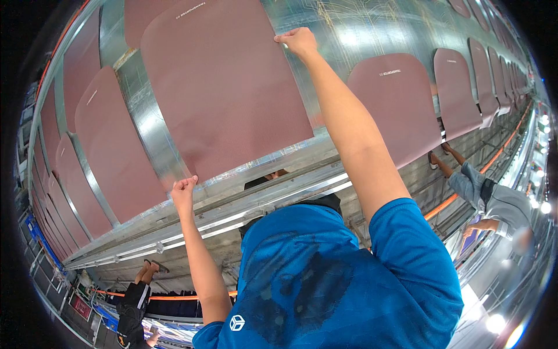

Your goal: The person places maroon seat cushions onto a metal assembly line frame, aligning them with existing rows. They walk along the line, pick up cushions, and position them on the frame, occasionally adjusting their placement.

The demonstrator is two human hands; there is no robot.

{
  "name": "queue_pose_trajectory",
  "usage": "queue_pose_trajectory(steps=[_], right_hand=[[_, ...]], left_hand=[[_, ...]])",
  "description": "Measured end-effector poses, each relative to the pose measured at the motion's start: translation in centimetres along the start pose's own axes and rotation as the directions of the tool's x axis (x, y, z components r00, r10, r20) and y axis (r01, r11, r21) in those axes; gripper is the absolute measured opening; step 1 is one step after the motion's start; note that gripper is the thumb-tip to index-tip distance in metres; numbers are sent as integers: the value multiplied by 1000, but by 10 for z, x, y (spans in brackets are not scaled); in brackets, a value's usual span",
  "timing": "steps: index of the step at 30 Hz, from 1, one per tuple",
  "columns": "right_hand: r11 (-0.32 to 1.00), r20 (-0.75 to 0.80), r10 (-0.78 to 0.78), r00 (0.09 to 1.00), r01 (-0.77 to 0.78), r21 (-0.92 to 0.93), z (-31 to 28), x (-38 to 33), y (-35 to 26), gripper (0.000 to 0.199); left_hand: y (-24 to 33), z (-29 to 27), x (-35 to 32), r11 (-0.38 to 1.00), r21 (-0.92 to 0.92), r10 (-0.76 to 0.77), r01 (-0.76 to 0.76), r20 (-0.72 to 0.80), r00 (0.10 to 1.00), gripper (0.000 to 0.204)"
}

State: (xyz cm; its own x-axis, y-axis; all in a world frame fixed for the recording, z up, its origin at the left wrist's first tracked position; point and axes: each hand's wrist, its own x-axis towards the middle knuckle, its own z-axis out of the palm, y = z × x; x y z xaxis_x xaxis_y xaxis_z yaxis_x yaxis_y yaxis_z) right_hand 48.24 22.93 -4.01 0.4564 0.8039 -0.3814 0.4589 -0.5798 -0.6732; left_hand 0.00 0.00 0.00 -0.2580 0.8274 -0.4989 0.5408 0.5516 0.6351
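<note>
Large maroon sheet (224, 87), rounded at its upper corners, lies flat against a shiny metal wall (349, 35) directly ahead of me. I hold it at two places. My right hand (297, 41) is raised high, fingers pinched on the sheet's upper right edge. My left hand (185, 189) is lower, clenched into a fist around the sheet's lower left corner, just above a metal rail (232, 203) that runs across below the sheet. Both arms are stretched out, the right one nearly straight.

More maroon sheets of the same shape hang along the wall: one (119, 151) just left of mine, partly tucked behind it, with others fanning away beyond it toward the left rim; one (401, 107) to the right, well apart from mine, then a row shrinking toward the far right.

My blue shirt (343, 279) fills the lower middle of the view, with a dark wet patch on the chest.

Another person in grey clothes (494, 200) is at the right edge, one hand reaching to the lower corner of the sheet there. A second person in dark clothing (133, 308) shows at the lower left. Bright lamps (543, 174) line the right rim.
</note>
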Motion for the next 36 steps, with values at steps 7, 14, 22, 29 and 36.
queue_pose_trajectory(steps=[7, 14, 22, 29, 36], right_hand=[[961, 46, -158, 986, 142, 238, -21, -41, 30, 39], [998, 218, 35, 975, -22, -60, -48, -207, 122, 49], [985, 71, -14, 997, 26, -173, -43, -233, 133, 43], [987, 95, 32, 995, -16, -160, -41, -238, 128, 43], [986, 84, 28, 996, -14, -164, -38, -235, 133, 42]], left_hand=[[-10, -2, -14, 998, 16, -66, 65, 22, 998, 36], [-8, -17, -11, 998, 63, 6, -7, 11, 1000, 48], [-2, 2, -6, 997, 80, -5, 4, 18, 1000, 46], [-5, 1, -4, 997, 55, 56, -55, -17, 998, 42], [-11, 1, 0, 999, 26, 21, -22, 19, 1000, 44]])
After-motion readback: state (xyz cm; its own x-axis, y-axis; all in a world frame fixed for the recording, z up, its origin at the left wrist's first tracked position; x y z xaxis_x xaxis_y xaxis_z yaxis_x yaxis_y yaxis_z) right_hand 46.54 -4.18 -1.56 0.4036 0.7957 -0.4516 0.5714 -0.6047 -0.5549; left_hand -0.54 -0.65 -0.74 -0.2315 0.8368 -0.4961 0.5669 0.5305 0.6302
